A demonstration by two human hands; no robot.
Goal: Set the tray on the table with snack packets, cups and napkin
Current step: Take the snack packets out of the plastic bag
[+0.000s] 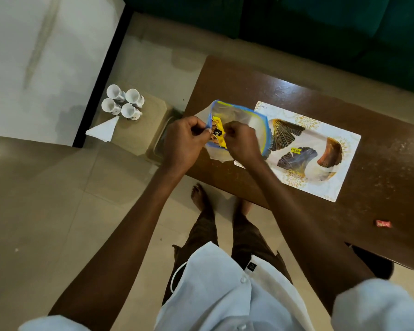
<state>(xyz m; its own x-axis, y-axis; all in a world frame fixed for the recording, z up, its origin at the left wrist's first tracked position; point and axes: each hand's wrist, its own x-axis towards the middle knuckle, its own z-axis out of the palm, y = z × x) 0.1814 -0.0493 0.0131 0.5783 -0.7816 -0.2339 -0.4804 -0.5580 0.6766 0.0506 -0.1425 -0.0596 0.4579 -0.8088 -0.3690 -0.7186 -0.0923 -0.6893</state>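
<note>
Above a tiled floor the brown table [249, 91] carries the patterned tray [344, 163], and at the tray's end the left hand [182, 142] and right hand [242, 144] each pinch the mouth of a clear bag [249, 115] holding a yellow snack packet [219, 132], which I judge must next be drawn out onto the tray.

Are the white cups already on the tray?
No, the four white cups stand on a small side stand left of the brown table, well apart from the tray.
</note>
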